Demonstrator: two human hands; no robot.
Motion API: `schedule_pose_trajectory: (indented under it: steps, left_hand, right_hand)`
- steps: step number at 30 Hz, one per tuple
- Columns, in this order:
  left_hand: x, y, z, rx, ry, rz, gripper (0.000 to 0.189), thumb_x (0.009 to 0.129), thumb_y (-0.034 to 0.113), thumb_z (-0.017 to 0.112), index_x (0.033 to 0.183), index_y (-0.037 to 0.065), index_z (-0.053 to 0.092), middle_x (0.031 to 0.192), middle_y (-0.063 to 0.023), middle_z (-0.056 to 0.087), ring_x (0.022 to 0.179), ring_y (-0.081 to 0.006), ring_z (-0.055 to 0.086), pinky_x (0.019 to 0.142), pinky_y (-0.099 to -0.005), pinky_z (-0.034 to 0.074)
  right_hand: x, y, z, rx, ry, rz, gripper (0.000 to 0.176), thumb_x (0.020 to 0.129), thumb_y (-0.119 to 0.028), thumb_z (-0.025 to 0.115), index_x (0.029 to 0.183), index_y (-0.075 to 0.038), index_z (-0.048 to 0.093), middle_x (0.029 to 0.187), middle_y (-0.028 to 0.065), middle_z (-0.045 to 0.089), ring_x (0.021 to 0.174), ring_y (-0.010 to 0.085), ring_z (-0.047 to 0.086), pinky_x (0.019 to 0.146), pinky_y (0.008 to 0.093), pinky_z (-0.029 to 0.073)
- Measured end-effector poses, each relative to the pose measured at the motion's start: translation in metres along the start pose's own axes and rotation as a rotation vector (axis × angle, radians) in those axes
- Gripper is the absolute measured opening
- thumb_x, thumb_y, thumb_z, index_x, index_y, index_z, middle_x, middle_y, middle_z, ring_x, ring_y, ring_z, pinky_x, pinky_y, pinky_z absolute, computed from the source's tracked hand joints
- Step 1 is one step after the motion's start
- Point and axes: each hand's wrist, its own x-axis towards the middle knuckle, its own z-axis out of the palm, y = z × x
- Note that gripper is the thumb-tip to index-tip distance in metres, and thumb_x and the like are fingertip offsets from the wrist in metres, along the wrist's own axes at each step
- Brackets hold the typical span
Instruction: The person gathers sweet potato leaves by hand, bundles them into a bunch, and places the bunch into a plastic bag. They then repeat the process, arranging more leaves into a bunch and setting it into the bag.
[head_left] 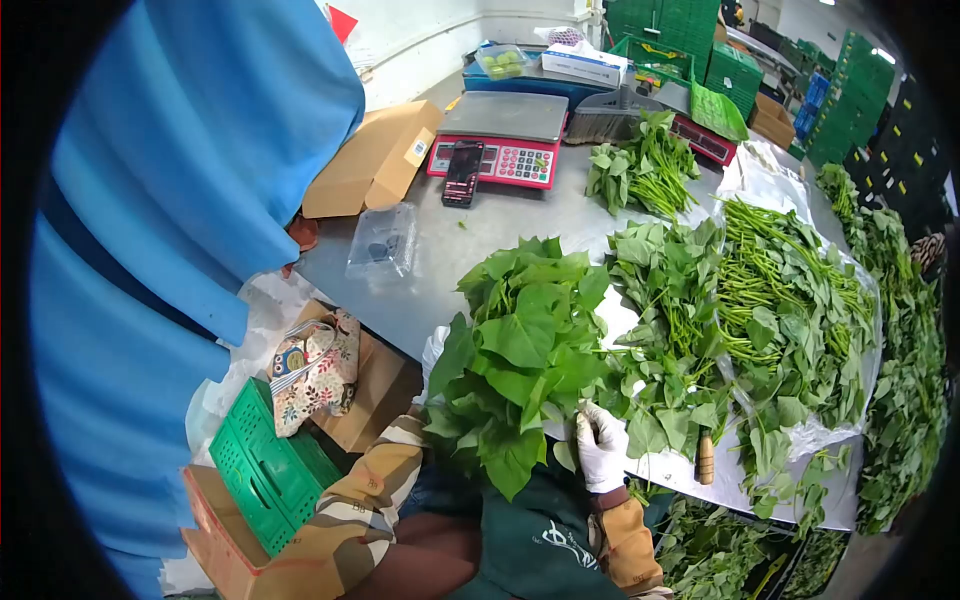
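Note:
A large bunch of leafy greens (pixel 520 345) is held up in front of my body, over the front edge of the metal table. My left hand (pixel 436 350), in a white glove, shows only as a sliver at the bunch's left side; its fingers are hidden behind the leaves. My right hand (pixel 601 446), also white-gloved, is at the lower right of the bunch, its fingers bent together by a leaf or stem. More cut greens (pixel 665 290) lie just right of the bunch, and a wooden handle (pixel 706 458) rests near the table edge.
A red scale (pixel 500 145) with a phone (pixel 463 173) leaning on it stands at the back. A clear plastic box (pixel 382 243) lies nearer. Long-stemmed greens (pixel 790 310) cover the right side. A green crate (pixel 262 465) and floral bag (pixel 315 375) are at left.

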Motion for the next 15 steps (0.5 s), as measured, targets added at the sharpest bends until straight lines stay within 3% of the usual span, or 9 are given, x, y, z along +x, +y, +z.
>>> schedule_pose_trajectory:
  steps: [6,15]
  left_hand:
    - [0.0017,0.0037,0.0025,-0.019,0.005,-0.007,0.024,0.075,0.021,0.06,0.096,0.011,0.055,0.082,-0.0103,0.05,0.079,-0.0285,0.052,0.066,-0.0369,0.042]
    - [-0.001,0.0097,0.0033,-0.044,0.006,-0.009,0.027,0.075,0.02,0.059,0.099,0.009,0.055,0.082,-0.01,0.051,0.078,-0.0278,0.052,0.065,-0.0364,0.042]
  right_hand:
    - [0.0014,-0.0042,0.0005,-0.126,0.015,-0.064,0.015,0.08,-0.008,0.068,0.095,-0.011,0.067,0.091,0.0055,0.069,0.078,0.0254,0.063,0.075,0.0368,0.046]
    - [0.0018,-0.0042,0.0002,-0.2,0.026,-0.136,0.016,0.079,-0.009,0.069,0.095,-0.012,0.066,0.089,0.0049,0.068,0.074,0.0262,0.061,0.074,0.0369,0.045]
